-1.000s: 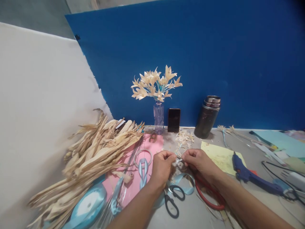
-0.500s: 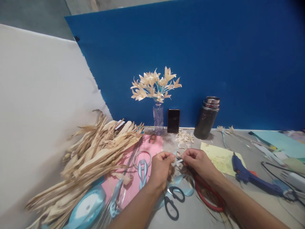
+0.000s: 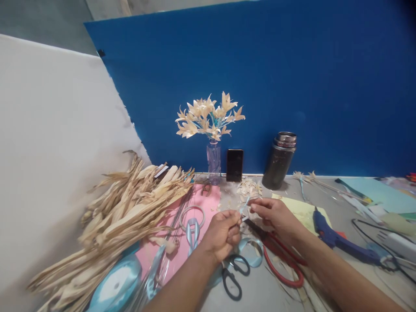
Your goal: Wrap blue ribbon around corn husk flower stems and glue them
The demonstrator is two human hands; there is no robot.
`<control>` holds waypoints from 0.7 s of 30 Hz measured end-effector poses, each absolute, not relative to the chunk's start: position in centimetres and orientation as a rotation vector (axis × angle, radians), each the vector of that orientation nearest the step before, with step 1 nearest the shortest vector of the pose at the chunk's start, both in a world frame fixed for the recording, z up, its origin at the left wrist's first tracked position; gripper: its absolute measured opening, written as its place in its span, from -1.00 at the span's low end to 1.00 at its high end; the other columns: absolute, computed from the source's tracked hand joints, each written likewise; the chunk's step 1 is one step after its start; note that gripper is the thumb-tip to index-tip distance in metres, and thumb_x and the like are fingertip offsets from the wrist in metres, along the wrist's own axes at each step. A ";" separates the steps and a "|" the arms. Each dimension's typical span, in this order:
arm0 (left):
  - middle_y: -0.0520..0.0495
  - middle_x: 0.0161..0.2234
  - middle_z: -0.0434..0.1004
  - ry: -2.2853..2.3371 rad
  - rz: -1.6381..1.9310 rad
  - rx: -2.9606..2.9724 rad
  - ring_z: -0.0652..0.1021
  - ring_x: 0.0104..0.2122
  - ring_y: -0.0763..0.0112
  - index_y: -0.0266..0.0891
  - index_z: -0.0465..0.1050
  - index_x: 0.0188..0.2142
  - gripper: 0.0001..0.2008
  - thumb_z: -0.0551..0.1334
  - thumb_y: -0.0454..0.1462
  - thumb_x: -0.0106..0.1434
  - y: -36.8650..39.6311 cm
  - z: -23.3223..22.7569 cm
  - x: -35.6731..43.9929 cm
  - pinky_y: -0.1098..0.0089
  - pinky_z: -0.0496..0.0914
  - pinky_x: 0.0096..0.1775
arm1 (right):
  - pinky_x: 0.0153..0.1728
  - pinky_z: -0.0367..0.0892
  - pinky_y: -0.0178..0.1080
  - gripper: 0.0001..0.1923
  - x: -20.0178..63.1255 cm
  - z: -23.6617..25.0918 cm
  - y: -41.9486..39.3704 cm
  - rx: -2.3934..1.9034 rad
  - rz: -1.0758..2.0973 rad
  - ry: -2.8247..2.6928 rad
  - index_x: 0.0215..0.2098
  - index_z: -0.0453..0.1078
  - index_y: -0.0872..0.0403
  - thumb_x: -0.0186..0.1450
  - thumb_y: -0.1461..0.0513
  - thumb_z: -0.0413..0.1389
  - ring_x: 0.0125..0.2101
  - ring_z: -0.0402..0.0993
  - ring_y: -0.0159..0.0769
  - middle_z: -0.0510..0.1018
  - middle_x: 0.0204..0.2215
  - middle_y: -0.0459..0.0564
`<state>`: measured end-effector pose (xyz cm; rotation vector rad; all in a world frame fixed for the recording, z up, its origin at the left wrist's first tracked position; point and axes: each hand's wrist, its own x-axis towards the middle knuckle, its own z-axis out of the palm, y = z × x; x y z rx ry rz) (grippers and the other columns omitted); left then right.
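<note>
Hands met above the table's middle. My left hand [image 3: 222, 234] was curled into a loose fist, thumb and forefinger pinched on the lower end of a thin pale-blue stem [image 3: 244, 205]. My right hand [image 3: 274, 213] had fingertips pressed together on the upper end of that same stem. The stem sat tilted, raised clear of the grey tabletop [image 3: 260, 290], between the two hands; finer detail was blurred.

Directly beneath: black-handled scissors [image 3: 234, 274] and red-handled pliers [image 3: 279, 260], lying just beside each other, with a loop of light-blue ribbon [image 3: 251, 253] between them. Left of my left hand lay a pink sheet [image 3: 208, 203] carrying a wire ring [image 3: 192, 215], and beyond that a heap of dried corn husks [image 3: 130, 208] running toward the near left edge, where a ribbon spool [image 3: 115, 284] sat.

Right side: yellow paper [image 3: 303, 210] touching my right wrist area, then a blue glue gun [image 3: 338, 238] near my forearm.

Back edge, against the blue board [image 3: 292, 78]: a glass bottle with husk flowers [image 3: 209, 119], a dark phone [image 3: 234, 164], a steel flask [image 3: 279, 160]. Bare tabletop remained near the front, between my forearms.
</note>
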<state>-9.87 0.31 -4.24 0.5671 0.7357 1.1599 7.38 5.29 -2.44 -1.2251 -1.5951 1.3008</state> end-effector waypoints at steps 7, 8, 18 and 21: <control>0.11 -0.55 0.34 0.685 1.043 0.556 0.04 -0.72 0.83 -0.33 0.33 -0.49 -0.54 0.56 -0.14 -0.11 0.0 -4.1 -9.6 0.65 -0.13 -0.68 | -0.63 0.02 -0.40 -0.58 6.4 -3.0 4.7 -0.892 1.755 -1.007 -0.32 0.59 0.14 -0.04 0.06 0.47 -0.60 0.07 -0.52 0.31 -0.58 -0.17; 0.12 -0.57 0.32 0.713 1.060 0.583 0.04 -0.72 0.82 -0.32 0.32 -0.49 -0.54 0.55 -0.12 -0.11 0.0 -4.0 -9.5 0.64 -0.13 -0.68 | -0.62 0.05 -0.41 -0.61 6.4 -3.0 4.7 -0.898 1.740 -0.997 -0.38 0.57 0.14 -0.05 0.07 0.47 -0.59 0.09 -0.52 0.33 -0.56 -0.17; 0.07 -0.60 0.34 1.338 1.231 1.247 0.30 -0.59 0.52 -0.26 0.47 -0.49 -0.89 0.28 -0.29 0.14 -0.8 -3.5 -8.6 0.48 0.16 -0.51 | -0.68 -0.03 -0.42 -0.53 6.2 -3.2 4.9 -1.044 1.595 -0.918 -0.63 0.27 0.08 -0.08 0.10 0.49 -0.65 0.01 -0.56 0.18 -0.65 -0.26; 0.02 -0.53 0.40 1.376 1.288 1.320 0.36 -0.49 0.48 -0.26 0.45 -0.51 -0.88 0.25 -0.31 0.15 -0.9 -3.4 -8.7 0.48 0.22 -0.42 | -0.66 0.06 -0.41 -0.58 6.0 -3.2 4.5 -1.045 1.609 -0.912 -0.60 0.33 0.08 -0.03 0.07 0.46 -0.64 0.09 -0.52 0.25 -0.63 -0.22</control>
